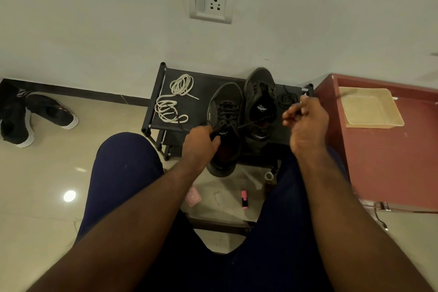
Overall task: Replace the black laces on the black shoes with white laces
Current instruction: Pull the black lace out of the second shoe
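Two black shoes stand side by side on a low black rack [201,83]. The left shoe [225,106] still carries a black lace [226,110] through its eyelets. My left hand [201,142] grips this shoe at its tongue. My right hand [305,118] pinches one end of the black lace, which runs taut from the shoe to my fingers. The right shoe [259,97] has no lace, and a loose black lace [288,98] lies bundled beside it. Two coiled white laces [181,84] [169,110] lie on the rack's left part.
A red cabinet [379,161] with a beige tray [369,106] stands to the right. Another pair of black shoes with white soles [35,114] lies on the floor at left. A pink marker [244,199] and a pink case [193,197] lie between my knees.
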The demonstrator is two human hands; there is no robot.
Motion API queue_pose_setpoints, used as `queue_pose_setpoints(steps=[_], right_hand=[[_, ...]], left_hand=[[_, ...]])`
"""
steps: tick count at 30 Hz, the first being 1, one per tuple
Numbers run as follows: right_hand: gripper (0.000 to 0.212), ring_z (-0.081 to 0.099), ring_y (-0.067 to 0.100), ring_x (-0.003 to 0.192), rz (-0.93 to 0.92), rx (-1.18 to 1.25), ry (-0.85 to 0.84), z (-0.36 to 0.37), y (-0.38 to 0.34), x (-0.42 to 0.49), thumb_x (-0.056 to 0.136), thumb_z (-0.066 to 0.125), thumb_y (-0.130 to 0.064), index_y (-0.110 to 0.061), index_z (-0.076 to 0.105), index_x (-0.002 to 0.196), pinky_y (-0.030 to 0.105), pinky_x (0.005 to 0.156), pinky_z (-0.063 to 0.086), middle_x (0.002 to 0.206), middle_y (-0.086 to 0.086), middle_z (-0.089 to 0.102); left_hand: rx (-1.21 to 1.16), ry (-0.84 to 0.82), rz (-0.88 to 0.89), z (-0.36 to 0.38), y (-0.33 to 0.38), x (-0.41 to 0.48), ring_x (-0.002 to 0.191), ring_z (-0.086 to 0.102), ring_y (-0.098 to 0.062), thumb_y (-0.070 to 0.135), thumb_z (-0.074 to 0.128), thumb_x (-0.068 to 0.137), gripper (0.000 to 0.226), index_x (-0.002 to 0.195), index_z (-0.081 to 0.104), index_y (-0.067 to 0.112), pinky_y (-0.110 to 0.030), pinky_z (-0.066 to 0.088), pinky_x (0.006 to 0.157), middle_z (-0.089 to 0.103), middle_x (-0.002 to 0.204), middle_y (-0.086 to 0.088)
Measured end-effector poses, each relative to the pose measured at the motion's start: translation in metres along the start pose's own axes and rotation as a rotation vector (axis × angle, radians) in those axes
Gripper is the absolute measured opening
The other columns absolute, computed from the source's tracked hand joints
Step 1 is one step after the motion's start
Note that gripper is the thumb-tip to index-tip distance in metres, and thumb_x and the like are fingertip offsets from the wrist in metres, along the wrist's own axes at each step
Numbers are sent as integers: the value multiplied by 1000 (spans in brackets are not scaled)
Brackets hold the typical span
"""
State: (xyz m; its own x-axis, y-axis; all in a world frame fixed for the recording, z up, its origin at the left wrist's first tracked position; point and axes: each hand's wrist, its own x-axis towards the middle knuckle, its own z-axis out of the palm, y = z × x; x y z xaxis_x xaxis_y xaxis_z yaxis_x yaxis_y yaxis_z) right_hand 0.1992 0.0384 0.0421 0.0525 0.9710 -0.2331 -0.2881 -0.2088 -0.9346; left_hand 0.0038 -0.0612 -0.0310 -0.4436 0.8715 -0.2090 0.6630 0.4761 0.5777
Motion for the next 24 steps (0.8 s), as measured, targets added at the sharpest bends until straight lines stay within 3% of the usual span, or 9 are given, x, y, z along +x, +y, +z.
queue_pose_setpoints(steps=[2, 4, 7, 9, 11, 13, 17, 20, 24], right_hand=[[31, 52, 16, 50, -84, -343, -28, -9, 5, 3, 94, 57, -14, -16, 52, 63, 25, 44, 39, 59, 3, 56], [29, 55, 13, 49, -64, -651, -165, -9, 17, 1, 95, 62, -18, -10, 57, 67, 26, 47, 43, 62, 6, 60], [29, 63, 8, 55, -49, -1031, -410, 4, 30, -14, 94, 64, -27, -4, 63, 77, 26, 56, 51, 68, 8, 66], [21, 67, 16, 71, -51, -1180, -502, 11, 35, -21, 86, 66, -32, -12, 67, 81, 35, 70, 57, 75, 3, 69], [23, 67, 17, 73, 49, -1294, -524, 15, 33, -25, 75, 62, -44, -23, 70, 80, 40, 74, 58, 75, -4, 69], [26, 65, 17, 71, 68, -1364, -491, 16, 32, -27, 75, 60, -47, -23, 70, 76, 40, 75, 58, 72, -4, 69], [16, 63, 19, 79, -229, -1371, -354, 27, 42, -26, 84, 61, -38, -23, 66, 83, 39, 76, 55, 85, -4, 67], [20, 63, 26, 92, -450, -1436, -546, 42, 60, -23, 92, 57, -27, -19, 65, 109, 44, 78, 54, 112, 3, 59], [23, 60, 29, 90, -518, -1524, -630, 50, 79, -23, 94, 54, -21, -16, 58, 116, 45, 73, 54, 117, 8, 50]], left_hand=[[-11, 15, 12, 1, 0, 0, 92, 64, -27, 32, 63, 89, 23, 106, 66, 16, -29, 43, 70, 68, 98, -6], [-9, 29, 33, 1, 2, -1, 96, 63, -27, 31, 63, 89, 27, 114, 64, 18, -29, 41, 72, 68, 103, -6], [3, 35, 49, 3, 2, 2, 92, 63, -28, 33, 61, 90, 24, 108, 67, 18, -30, 41, 70, 66, 99, -8], [-7, 51, 30, 4, 3, 3, 88, 63, -27, 35, 59, 91, 24, 102, 69, 16, -30, 39, 67, 65, 95, -8], [-6, 68, 20, 4, 4, 3, 87, 63, -26, 36, 58, 93, 25, 101, 70, 16, -30, 40, 67, 65, 95, -7], [-2, 65, 16, 3, 4, 3, 87, 63, -26, 35, 57, 94, 25, 104, 71, 16, -30, 41, 67, 63, 95, -7], [34, 48, 37, 3, 5, 3, 89, 60, -26, 32, 55, 96, 27, 106, 70, 13, -31, 41, 68, 57, 97, -6], [57, 39, 38, 2, 6, 2, 88, 60, -26, 31, 55, 95, 26, 104, 70, 12, -31, 42, 67, 58, 98, -7], [26, 30, -3, 0, 3, 0, 82, 62, -27, 28, 56, 92, 22, 96, 71, 12, -29, 38, 63, 62, 88, -6]])
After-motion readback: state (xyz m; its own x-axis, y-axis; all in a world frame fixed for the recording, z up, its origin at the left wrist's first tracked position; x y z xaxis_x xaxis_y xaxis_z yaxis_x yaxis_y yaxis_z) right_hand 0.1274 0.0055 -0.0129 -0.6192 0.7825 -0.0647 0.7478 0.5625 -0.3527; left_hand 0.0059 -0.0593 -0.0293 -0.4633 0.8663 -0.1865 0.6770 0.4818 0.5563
